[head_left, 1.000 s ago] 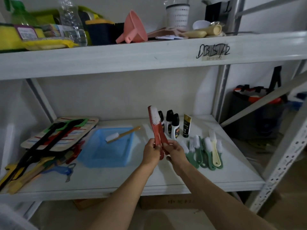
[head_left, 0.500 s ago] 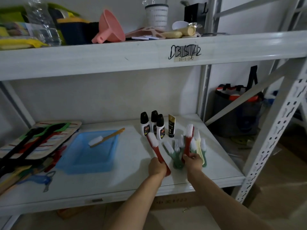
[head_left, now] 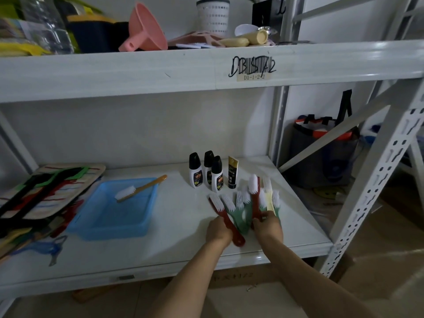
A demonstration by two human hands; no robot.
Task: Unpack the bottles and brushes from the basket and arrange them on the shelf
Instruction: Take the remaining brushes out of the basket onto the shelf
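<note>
We see both hands low on the white shelf (head_left: 160, 255), at about five o'clock from the blue basket (head_left: 110, 216). The left hand (head_left: 218, 231) is closed around the handle of a red brush (head_left: 226, 218), which lies slanted with its white bristles pointing toward eleven o'clock. The right hand (head_left: 269, 229) is closed on the handle of a second red brush (head_left: 255, 198), whose head points to twelve o'clock and rests over the green brushes (head_left: 241, 214); whether it lies flat or is slightly lifted we cannot quite tell. A pale yellow brush (head_left: 268, 196) sits at the right hand's one o'clock, among the fanned cluster. At twelve o'clock from the hands three white bottles with black caps (head_left: 207, 173) stand upright together, with a black and gold tube (head_left: 232, 172) just beside them at their three o'clock. One orange-handled brush (head_left: 140, 188) remains propped across the basket's far rim.
</note>
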